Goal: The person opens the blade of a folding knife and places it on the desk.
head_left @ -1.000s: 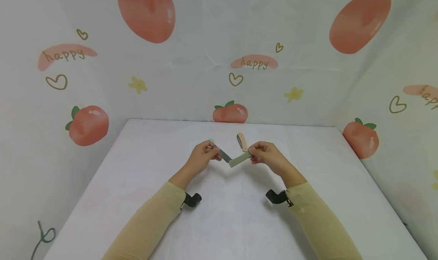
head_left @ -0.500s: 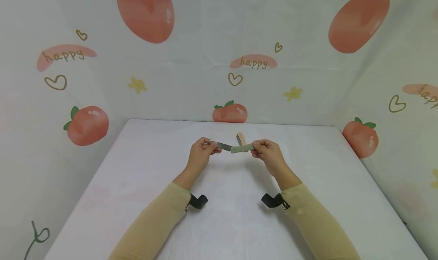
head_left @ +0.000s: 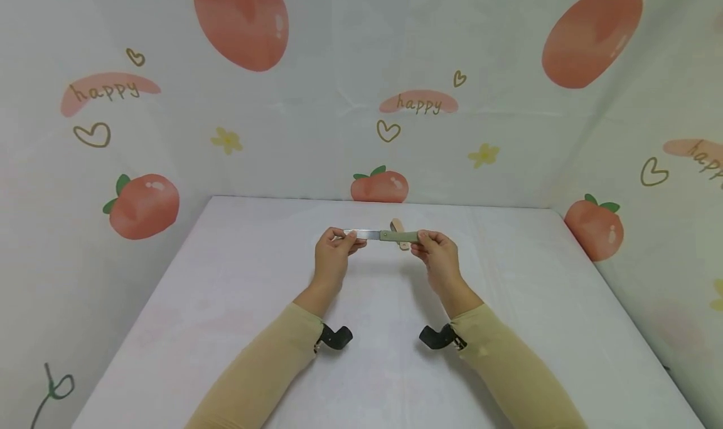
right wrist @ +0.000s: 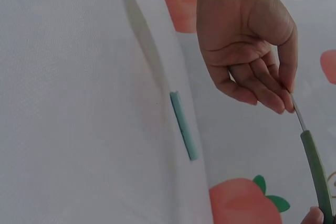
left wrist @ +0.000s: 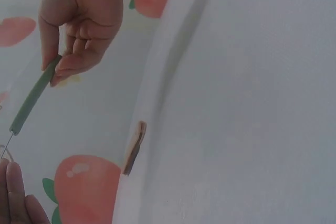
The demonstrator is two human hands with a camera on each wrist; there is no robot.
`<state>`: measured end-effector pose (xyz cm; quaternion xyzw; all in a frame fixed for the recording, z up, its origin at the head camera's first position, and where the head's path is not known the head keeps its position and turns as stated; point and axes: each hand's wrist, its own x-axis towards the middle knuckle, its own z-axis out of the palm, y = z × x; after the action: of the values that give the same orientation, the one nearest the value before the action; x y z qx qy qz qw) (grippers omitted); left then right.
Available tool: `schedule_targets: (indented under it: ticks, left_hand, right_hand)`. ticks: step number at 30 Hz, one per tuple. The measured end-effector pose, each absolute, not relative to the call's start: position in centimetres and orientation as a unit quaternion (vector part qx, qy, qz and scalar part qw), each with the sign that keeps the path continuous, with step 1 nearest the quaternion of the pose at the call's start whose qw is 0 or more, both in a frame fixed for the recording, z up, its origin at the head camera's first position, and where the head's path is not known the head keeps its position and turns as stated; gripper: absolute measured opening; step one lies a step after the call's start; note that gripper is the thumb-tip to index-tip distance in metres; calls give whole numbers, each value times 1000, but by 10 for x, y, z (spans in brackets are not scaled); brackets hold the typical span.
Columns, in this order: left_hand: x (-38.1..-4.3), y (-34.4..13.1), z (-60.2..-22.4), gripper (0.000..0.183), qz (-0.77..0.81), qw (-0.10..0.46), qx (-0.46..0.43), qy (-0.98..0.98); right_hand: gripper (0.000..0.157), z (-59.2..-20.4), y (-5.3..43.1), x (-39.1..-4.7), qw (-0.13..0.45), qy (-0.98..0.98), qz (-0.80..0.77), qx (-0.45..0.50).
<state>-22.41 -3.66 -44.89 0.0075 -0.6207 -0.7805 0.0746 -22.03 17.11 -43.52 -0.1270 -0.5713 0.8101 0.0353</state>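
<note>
Held level above the table is a folding knife with a green handle (head_left: 402, 236), its blade (head_left: 369, 234) swung out in line with the handle. My left hand (head_left: 331, 256) pinches the blade near its tip between thumb and fingers. The handle's far end is pinched by my right hand (head_left: 443, 263). Behind the handle, a tan folding knife (head_left: 396, 226) lies folded on the table, partly covered. A teal folded knife (right wrist: 183, 127) lies on the table in the right wrist view; in the head view the left hand seems to hide it.
A white-covered table (head_left: 373, 366) runs under both forearms. Behind and beside it hangs a white cloth backdrop (head_left: 316, 147) printed with fruit, hearts and flowers. A black wrist camera (head_left: 337, 338) sits at each cuff.
The green knife's blade has swung from a bent angle to straight with the handle. Both hands have risen slightly and levelled the knife, still pinching its two ends.
</note>
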Motion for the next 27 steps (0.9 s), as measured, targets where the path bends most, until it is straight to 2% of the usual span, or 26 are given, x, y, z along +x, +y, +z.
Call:
schedule_targets:
  ticks: [5, 13, 27]
  left_hand:
    - [-224, -38, -451, 18, -777, 69, 16, -625]
    - [-224, -47, -451, 16, -770, 25, 21, -638]
    - [-224, -67, -453, 17, -733, -91, 1, -675]
  right_hand:
    - [11, -435, 170, -219, 33, -575, 808, -123]
    - [24, -433, 181, -216, 3, -632, 772, -67]
    - [29, -435, 211, -213, -77, -715, 695, 0]
